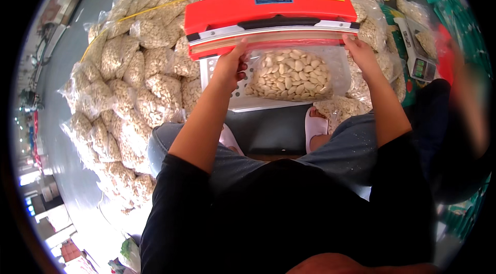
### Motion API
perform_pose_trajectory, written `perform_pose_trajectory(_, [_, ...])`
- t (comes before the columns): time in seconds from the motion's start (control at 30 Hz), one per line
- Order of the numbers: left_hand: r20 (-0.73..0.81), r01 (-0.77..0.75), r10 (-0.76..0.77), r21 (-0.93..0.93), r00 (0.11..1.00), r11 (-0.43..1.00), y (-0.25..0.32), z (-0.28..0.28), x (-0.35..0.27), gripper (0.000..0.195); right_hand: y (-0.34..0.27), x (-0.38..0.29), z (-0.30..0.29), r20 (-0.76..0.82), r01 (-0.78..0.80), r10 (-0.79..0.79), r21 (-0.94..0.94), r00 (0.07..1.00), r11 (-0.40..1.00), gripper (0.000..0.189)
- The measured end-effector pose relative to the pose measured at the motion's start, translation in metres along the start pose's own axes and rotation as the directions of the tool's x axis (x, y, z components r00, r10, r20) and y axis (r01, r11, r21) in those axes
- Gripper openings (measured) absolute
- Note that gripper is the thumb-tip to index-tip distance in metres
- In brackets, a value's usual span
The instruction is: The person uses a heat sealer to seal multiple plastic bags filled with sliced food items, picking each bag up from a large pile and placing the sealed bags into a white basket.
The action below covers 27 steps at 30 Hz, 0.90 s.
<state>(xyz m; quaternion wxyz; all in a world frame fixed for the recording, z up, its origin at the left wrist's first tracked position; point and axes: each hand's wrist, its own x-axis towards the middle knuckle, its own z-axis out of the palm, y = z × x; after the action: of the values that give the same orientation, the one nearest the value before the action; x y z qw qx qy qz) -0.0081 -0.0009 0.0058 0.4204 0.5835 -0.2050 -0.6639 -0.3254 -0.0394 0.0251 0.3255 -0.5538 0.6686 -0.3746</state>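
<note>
A clear plastic bag of large pale beans or seeds (290,74) lies flat, its upper edge laid over the sealing strip of a red bag sealer (228,12). The sealer's lid is raised, and red lights glow on its small panel. At the bag's upper left corner, my left hand (232,63) pinches the plastic between thumb and fingers. My right hand (361,53) grips the opposite corner by the strip's right end. Beneath bag and sealer is an upturned white perforated plastic crate (248,104).
Filled clear bags (153,34) are heaped to the left, with more on the right. A yellow cord (155,6) crosses the left heap. On the right stands a digital scale (416,51) bearing a bag. Another person's blurred arm (474,99) is beside it, near green printed sacks (451,14).
</note>
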Motion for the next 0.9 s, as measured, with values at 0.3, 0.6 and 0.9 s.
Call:
perform_pose_trajectory(0.3, [0.168,-0.266,0.242,0.141,0.956,0.954,-0.001,-0.009,-0.015,0.025,-0.033,-0.010,-0.023,0.657,-0.055,-0.060,0.153,0.751,0.987,0.021])
perform_pose_trajectory(0.6, [0.055,-0.620,0.627,0.236,0.777,0.748,0.081,-0.065,-0.146,0.021,-0.092,-0.029,-0.020,0.802,0.203,-0.326,0.257,0.501,0.945,0.024])
perform_pose_trajectory(0.9, [-0.776,-0.815,0.628,0.323,0.064,0.482,0.224,-0.358,-0.254,0.017,-0.134,-0.060,0.022,0.911,0.094,-0.242,0.223,0.334,0.970,0.023])
